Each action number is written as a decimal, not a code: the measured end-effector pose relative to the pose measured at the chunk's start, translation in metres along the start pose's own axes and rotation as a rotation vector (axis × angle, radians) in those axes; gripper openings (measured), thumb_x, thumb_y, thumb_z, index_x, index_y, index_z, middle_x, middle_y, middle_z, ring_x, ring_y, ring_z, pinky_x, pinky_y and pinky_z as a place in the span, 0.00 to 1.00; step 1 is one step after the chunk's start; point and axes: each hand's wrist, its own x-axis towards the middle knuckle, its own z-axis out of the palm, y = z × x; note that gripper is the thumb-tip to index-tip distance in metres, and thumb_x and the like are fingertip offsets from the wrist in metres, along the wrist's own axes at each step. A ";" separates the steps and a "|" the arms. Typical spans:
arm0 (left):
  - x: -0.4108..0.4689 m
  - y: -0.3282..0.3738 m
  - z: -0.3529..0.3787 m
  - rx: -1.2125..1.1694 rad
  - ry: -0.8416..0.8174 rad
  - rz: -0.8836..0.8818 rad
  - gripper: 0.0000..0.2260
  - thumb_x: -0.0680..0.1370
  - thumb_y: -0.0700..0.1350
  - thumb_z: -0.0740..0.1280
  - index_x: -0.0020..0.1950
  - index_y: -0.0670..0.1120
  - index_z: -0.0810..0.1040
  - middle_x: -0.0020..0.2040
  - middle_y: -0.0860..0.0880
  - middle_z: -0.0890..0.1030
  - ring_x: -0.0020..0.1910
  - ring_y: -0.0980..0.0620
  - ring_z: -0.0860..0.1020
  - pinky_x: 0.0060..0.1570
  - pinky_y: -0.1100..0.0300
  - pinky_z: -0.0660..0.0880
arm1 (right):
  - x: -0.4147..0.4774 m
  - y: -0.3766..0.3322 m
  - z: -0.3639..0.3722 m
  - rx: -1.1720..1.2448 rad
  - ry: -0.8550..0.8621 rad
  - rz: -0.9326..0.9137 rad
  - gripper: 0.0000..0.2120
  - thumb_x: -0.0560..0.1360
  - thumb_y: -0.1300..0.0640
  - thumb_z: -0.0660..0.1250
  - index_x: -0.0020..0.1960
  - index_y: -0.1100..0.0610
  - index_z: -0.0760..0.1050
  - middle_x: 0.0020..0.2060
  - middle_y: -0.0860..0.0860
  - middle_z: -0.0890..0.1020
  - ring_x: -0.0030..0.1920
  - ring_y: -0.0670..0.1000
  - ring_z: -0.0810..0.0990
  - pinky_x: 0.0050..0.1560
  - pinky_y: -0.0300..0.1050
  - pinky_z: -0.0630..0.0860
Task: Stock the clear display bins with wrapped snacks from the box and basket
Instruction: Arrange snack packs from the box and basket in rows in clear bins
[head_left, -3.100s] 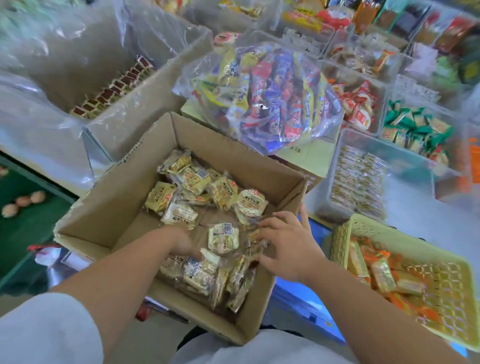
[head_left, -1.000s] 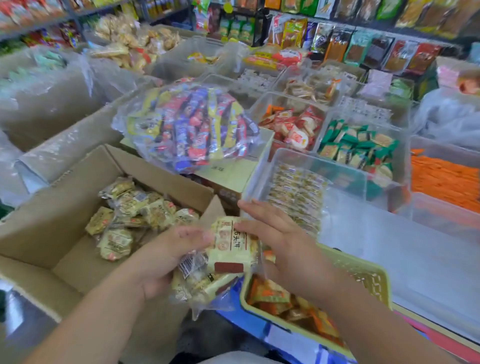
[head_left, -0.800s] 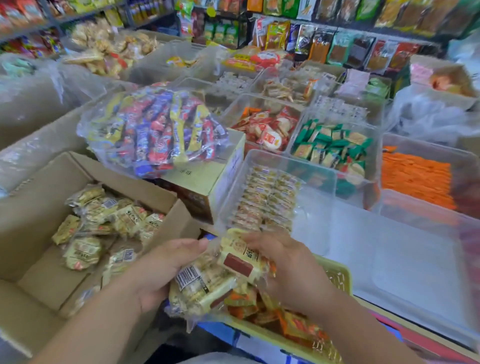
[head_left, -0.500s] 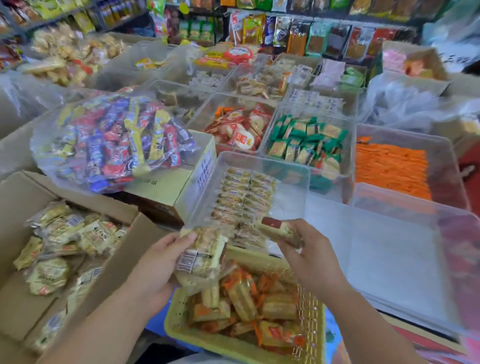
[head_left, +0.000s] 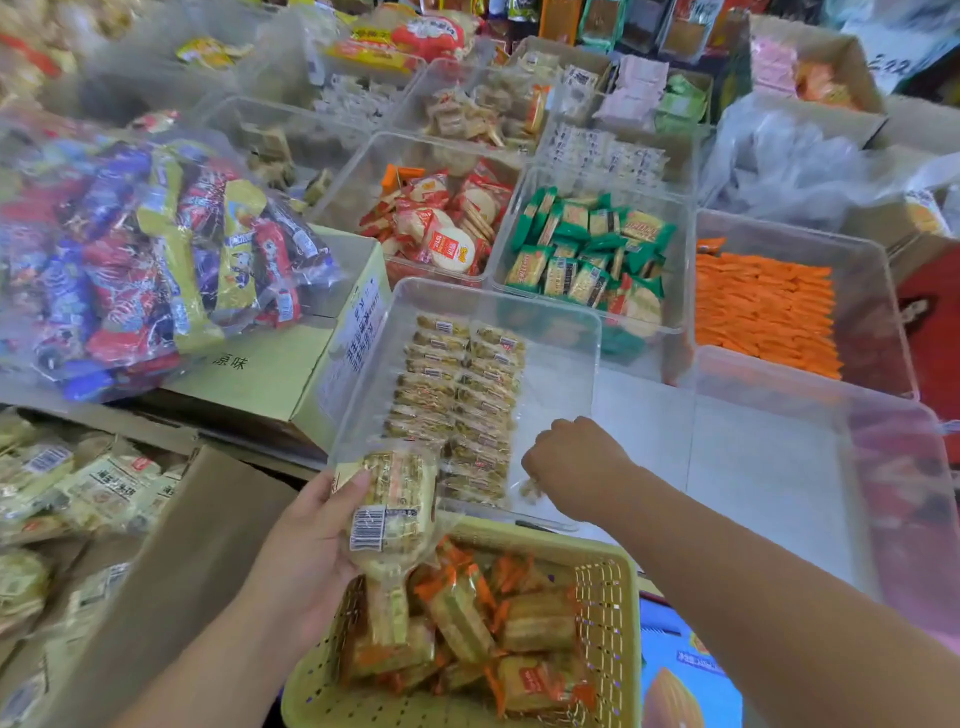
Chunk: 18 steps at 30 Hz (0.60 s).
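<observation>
While the cardboard box (head_left: 171, 561) of pale wrapped snacks sat at the far left, the left hand (head_left: 311, 551) was raised palm-up over the left edge of the yellow basket (head_left: 608, 577), its grip curled around a bundle of wrapped snacks (head_left: 389, 499), thumb across the front. The bundle was clear-wrapped and beige with a barcode label, and stood at the near corner of the clear display bin (head_left: 498, 301). Inside the bin, two neat rows of packets (head_left: 457, 395) lay along its left side. The right hand (head_left: 576, 462) reached in knuckles-up beside them, its grip pinching a small packet (head_left: 531, 488) low in the bin.
</observation>
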 end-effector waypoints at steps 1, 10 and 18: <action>0.000 0.001 -0.001 0.014 -0.018 -0.007 0.12 0.75 0.49 0.72 0.57 0.53 0.77 0.54 0.49 0.88 0.52 0.45 0.87 0.46 0.47 0.82 | 0.006 -0.001 0.003 0.019 -0.062 -0.001 0.07 0.76 0.65 0.62 0.44 0.53 0.72 0.38 0.49 0.73 0.44 0.54 0.73 0.44 0.48 0.67; 0.005 0.001 -0.004 -0.025 -0.003 -0.027 0.06 0.74 0.48 0.72 0.49 0.57 0.79 0.49 0.55 0.88 0.46 0.53 0.87 0.33 0.59 0.82 | 0.036 0.000 0.016 0.373 -0.266 0.006 0.15 0.82 0.54 0.57 0.44 0.62 0.76 0.36 0.58 0.75 0.35 0.53 0.68 0.36 0.47 0.67; 0.004 0.002 -0.003 -0.085 -0.012 -0.048 0.05 0.75 0.46 0.71 0.46 0.55 0.85 0.47 0.54 0.88 0.45 0.53 0.87 0.34 0.58 0.82 | 0.042 -0.012 0.027 0.186 -0.390 -0.096 0.09 0.80 0.71 0.60 0.51 0.66 0.78 0.43 0.58 0.75 0.39 0.54 0.70 0.36 0.42 0.67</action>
